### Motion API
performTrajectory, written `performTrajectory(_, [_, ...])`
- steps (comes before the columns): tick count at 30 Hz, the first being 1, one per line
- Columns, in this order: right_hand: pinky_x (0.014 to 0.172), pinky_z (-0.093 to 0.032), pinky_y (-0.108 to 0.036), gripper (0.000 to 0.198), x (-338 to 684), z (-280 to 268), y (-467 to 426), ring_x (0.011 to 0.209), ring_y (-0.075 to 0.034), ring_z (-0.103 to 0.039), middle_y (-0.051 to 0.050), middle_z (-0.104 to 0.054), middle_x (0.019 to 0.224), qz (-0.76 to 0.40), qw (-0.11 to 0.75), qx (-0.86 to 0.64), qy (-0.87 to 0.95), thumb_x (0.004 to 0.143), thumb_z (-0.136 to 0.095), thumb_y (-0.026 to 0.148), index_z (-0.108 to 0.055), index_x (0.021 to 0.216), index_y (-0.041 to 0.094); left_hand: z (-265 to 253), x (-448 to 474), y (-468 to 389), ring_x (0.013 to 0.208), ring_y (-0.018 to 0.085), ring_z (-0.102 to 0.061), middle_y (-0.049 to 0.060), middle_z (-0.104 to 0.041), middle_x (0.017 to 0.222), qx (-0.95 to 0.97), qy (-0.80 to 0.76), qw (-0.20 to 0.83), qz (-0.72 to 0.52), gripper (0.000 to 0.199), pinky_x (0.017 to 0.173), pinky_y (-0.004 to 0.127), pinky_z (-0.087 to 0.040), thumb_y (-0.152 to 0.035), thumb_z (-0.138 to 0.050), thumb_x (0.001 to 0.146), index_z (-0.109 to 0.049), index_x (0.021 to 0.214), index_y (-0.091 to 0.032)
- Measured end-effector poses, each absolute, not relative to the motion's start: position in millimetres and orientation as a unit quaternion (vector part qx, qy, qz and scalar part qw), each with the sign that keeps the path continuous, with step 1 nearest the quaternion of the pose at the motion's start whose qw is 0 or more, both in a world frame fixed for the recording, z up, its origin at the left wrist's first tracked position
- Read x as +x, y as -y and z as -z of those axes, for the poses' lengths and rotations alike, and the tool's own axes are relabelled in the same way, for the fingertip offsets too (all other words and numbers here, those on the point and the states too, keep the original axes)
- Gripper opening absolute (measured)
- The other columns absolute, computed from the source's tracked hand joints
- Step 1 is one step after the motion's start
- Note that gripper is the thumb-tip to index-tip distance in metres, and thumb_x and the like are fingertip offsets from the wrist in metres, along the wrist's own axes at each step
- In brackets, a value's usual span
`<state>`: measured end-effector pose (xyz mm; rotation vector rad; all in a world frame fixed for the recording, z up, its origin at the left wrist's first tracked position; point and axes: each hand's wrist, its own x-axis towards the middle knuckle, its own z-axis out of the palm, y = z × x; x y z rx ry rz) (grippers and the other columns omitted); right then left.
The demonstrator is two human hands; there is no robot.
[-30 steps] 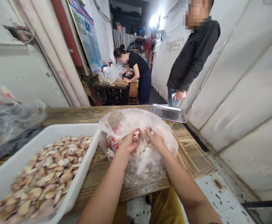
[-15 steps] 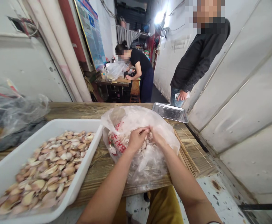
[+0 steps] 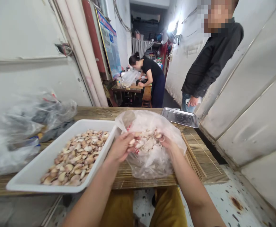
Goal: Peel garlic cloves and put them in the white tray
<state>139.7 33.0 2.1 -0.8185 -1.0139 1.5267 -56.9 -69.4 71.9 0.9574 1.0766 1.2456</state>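
Note:
My left hand [image 3: 122, 147] is closed on a pale garlic clove [image 3: 131, 142], pinched between thumb and fingers over the left side of a clear plastic bag [image 3: 149, 168]. Over the bag's right side, my right hand [image 3: 169, 142] has its fingers curled around a piece of garlic [image 3: 158, 135]. Garlic skins [image 3: 147, 143] and pieces lie in the bag between both hands, and red print shows through the plastic. To the left, a white plastic tub [image 3: 46, 188] holds a heap of unpeeled garlic cloves [image 3: 77, 157].
Thin bamboo skewers [image 3: 193, 157] lie right of the bag on the wooden table [image 3: 119, 184]. A metal tray [image 3: 180, 117] rests at the far edge. Crumpled plastic bags [image 3: 12, 148] cover the left end. One person [image 3: 153, 71] bends over another table; another [image 3: 209, 60] stands at right.
My hands, earlier together above the bag's middle, have moved apart. The left has come left toward the tub with a clove; the right remains at the bag. The camera view has shifted left.

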Motion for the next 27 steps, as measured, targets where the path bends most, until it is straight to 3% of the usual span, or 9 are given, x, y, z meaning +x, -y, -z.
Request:
performTrajectory(3, [0.05, -0.044, -0.016, 0.013, 133.6, -7.9, -28.4, 0.053, -0.006, -0.051, 0.004, -0.055, 0.062, -0.694, 0.531, -0.311, 0.375, 0.066, -0.059, 0.019, -0.055, 0.078, 0.017, -86.4, -119.3, 87.5, 0.06, 0.011, -0.052, 0.007, -0.063, 0.087, 0.472, -0.637, 0.228, -0.566, 0.038, 0.044, 0.018, -0.035, -0.045, -0.05, 0.075, -0.06, 0.096, -0.015])
performTrajectory(5, [0.06, -0.048, -0.018, 0.015, 129.5, -10.7, -25.0, 0.06, -0.007, -0.056, 0.003, -0.058, 0.065, -0.72, 0.537, -0.284, 0.335, 0.068, -0.061, 0.02, -0.056, 0.081, 0.017, -94.1, -163.2, 90.3, 0.079, 0.018, -0.056, 0.009, -0.063, 0.093, 0.482, -0.741, 0.01, -0.467, 0.037, 0.065, 0.027, -0.045, -0.043, -0.046, 0.078, -0.06, 0.099, -0.016])
performTrajectory(8, [0.066, -0.05, -0.022, 0.018, 124.7, -12.2, -21.0, 0.062, -0.009, -0.057, 0.001, -0.059, 0.065, -0.735, 0.544, -0.269, 0.303, 0.065, -0.068, 0.025, -0.056, 0.074, 0.015, -102.0, -198.8, 88.8, 0.101, 0.032, -0.053, 0.02, -0.059, 0.106, 0.52, -0.816, -0.055, -0.247, 0.042, 0.083, 0.045, -0.041, -0.039, -0.054, 0.072, -0.06, 0.101, -0.01])
performTrajectory(11, [0.065, -0.05, -0.024, 0.027, 121.2, -11.3, -19.0, 0.059, -0.009, -0.054, 0.003, -0.057, 0.063, -0.716, 0.555, -0.282, 0.316, 0.058, -0.074, 0.028, -0.053, 0.069, 0.016, -98.6, -170.8, 87.6, 0.108, 0.032, -0.05, 0.019, -0.057, 0.113, 0.554, -0.769, -0.098, -0.303, 0.039, 0.09, 0.046, -0.038, -0.037, -0.047, 0.076, -0.059, 0.102, -0.01])
performTrajectory(13, [0.068, -0.049, -0.026, 0.03, 118.9, -10.2, -17.9, 0.058, -0.008, -0.052, 0.004, -0.054, 0.062, -0.692, 0.566, -0.294, 0.339, 0.057, -0.074, 0.032, -0.05, 0.068, 0.017, -86.6, -123.6, 83.3, 0.09, 0.023, -0.059, 0.011, -0.064, 0.098, 0.605, -0.697, 0.025, -0.384, 0.032, 0.084, 0.038, -0.044, -0.038, -0.044, 0.079, -0.062, 0.094, -0.016])
performTrajectory(15, [0.07, -0.049, -0.028, 0.03, 116.8, -8.9, -16.5, 0.058, -0.009, -0.052, 0.005, -0.052, 0.061, -0.657, 0.572, -0.31, 0.381, 0.062, -0.069, 0.038, -0.047, 0.069, 0.018, -68.9, -70.9, 72.3, 0.065, 0.017, -0.061, 0.006, -0.066, 0.077, 0.624, -0.617, 0.271, -0.395, 0.031, 0.063, 0.03, -0.048, -0.04, -0.047, 0.077, -0.061, 0.091, -0.017])
performTrajectory(17, [0.073, -0.048, -0.031, 0.028, 115.3, -7.2, -14.7, 0.065, -0.012, -0.054, 0.003, -0.053, 0.066, -0.591, 0.58, -0.34, 0.446, 0.071, -0.059, 0.045, -0.048, 0.076, 0.019, -50.5, -27.5, 55.2, 0.052, 0.014, -0.057, 0.004, -0.064, 0.068, 0.566, -0.563, 0.427, -0.426, 0.034, 0.05, 0.025, -0.045, -0.043, -0.051, 0.075, -0.059, 0.093, -0.015])
performTrajectory(23, [0.1, -0.031, -0.035, 0.036, 118.3, -3.0, -11.3, 0.112, -0.017, -0.045, -0.009, -0.05, 0.118, -0.293, 0.53, -0.389, 0.694, 0.086, -0.037, 0.039, -0.047, 0.114, 0.019, -24.0, 12.4, 5.7, 0.073, 0.015, -0.061, 0.007, -0.066, 0.08, 0.395, -0.387, 0.645, -0.528, 0.039, 0.068, 0.027, -0.048, -0.044, -0.064, 0.067, -0.06, 0.089, -0.013])
performTrajectory(27, [0.092, -0.037, -0.034, 0.038, 124.6, -10.9, -9.1, 0.104, -0.02, -0.052, -0.008, -0.059, 0.106, -0.306, 0.468, -0.481, 0.675, 0.087, -0.033, 0.041, -0.052, 0.112, 0.02, -17.4, 5.7, -7.6, 0.09, 0.017, -0.06, 0.007, -0.066, 0.094, 0.417, -0.335, 0.629, -0.564, 0.043, 0.083, 0.03, -0.045, -0.037, -0.07, 0.062, -0.061, 0.097, -0.014])
